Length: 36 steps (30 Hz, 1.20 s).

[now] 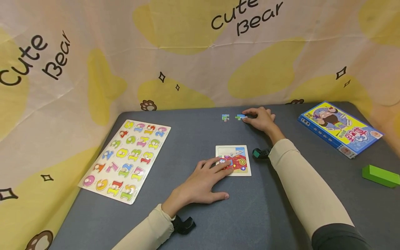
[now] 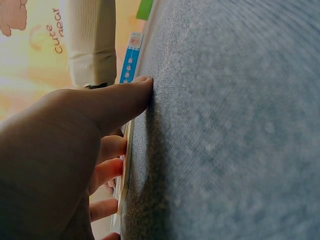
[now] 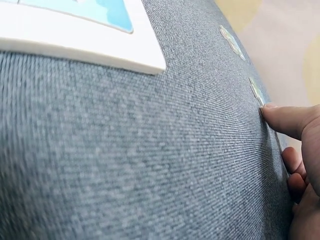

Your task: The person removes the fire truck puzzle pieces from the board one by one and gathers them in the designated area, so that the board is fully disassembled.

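My left hand lies with its fingers spread on a small square jigsaw puzzle in a white frame, showing a red vehicle. In the left wrist view its thumb rests on the cloth beside the frame's edge. At the back of the table, my right hand pinches the side of a blue and green puzzle piece between thumb and forefinger. The piece lies at the thumb tip in the right wrist view. Left of it lies a second puzzle piece, apart from the hand.
A white number board with colourful digits lies on the left of the grey table. On the right are a blue and yellow box and a green block. A printed curtain stands behind the table.
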Available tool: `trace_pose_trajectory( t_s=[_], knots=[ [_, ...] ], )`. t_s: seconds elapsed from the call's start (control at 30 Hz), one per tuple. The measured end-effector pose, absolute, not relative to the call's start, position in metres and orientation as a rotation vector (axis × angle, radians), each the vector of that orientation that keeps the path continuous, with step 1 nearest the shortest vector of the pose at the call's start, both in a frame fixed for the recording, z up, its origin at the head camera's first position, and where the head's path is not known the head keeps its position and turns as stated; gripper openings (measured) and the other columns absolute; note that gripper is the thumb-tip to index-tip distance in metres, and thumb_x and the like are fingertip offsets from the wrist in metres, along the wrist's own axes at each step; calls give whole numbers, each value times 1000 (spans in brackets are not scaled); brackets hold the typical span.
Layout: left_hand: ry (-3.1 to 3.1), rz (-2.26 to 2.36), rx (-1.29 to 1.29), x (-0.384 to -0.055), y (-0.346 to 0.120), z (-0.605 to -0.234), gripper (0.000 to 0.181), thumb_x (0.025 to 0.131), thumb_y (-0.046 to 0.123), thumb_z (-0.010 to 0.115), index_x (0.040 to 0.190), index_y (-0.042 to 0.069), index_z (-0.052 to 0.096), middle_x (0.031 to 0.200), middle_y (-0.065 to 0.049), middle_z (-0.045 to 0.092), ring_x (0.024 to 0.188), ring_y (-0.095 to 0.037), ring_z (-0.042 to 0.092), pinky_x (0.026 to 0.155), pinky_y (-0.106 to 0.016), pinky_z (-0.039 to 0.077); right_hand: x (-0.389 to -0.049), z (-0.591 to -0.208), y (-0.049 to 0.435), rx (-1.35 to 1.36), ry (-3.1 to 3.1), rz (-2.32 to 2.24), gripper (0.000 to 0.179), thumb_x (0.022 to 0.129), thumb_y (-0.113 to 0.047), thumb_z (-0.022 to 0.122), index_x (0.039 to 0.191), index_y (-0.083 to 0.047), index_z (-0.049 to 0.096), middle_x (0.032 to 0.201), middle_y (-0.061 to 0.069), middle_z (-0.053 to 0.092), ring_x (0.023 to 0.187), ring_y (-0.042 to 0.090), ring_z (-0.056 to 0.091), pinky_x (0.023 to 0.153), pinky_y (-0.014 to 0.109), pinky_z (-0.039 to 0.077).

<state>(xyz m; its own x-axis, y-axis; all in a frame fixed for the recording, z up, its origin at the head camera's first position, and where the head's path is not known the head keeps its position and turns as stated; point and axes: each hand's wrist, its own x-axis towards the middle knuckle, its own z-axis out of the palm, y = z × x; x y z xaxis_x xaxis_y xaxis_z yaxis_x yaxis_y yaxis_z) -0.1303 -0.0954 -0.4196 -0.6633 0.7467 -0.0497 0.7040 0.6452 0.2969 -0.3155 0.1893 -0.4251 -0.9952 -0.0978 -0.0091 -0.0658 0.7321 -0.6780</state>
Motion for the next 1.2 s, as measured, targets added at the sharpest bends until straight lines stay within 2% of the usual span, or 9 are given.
trace_pose_trajectory(
  t_s=[0.43,0.5,0.63,0.73,0.93,1.2],
  knots=[
    [2667,394,1189,-128,-93,-421,75,93,57,65,158,30,39,166,6,34,157,-26,20,117,-53,26,-306,-434,202,-196,2845,-1300,42,99,-31,66,138,-13,64,135,19,54,115,37,36,95,56,14],
    [2665,394,1191,-127,-92,-420,75,93,57,65,157,30,40,166,6,34,157,-26,21,117,-53,26,-301,-435,205,-238,2820,-1368,43,100,-30,64,139,-11,62,136,19,55,116,37,39,99,58,13],
    [2672,385,1199,-127,-92,-422,74,93,58,65,157,30,40,166,6,34,157,-27,22,117,-53,26,-288,-436,210,-294,2719,-1521,44,102,-29,62,142,-9,59,140,20,56,123,36,47,110,58,26],
    [2681,383,1194,-126,-93,-423,75,92,58,65,157,30,40,166,6,35,156,-27,22,116,-53,27,-274,-434,210,-322,2637,-1582,45,102,-29,62,142,-10,58,144,17,56,129,33,50,106,53,39],
    [2692,386,1214,-129,-95,-421,76,92,58,66,157,28,40,166,6,35,156,-27,22,115,-53,28,-251,-431,200,-516,2619,-1480,37,100,-25,67,134,-11,66,144,14,57,139,35,43,118,60,26],
    [2704,376,1222,-131,-95,-423,77,92,58,65,158,28,40,166,5,35,156,-27,22,116,-54,28,-228,-429,184,-846,2610,-1256,21,92,-17,74,113,-17,75,146,19,55,138,41,37,110,67,26]
  ],
)
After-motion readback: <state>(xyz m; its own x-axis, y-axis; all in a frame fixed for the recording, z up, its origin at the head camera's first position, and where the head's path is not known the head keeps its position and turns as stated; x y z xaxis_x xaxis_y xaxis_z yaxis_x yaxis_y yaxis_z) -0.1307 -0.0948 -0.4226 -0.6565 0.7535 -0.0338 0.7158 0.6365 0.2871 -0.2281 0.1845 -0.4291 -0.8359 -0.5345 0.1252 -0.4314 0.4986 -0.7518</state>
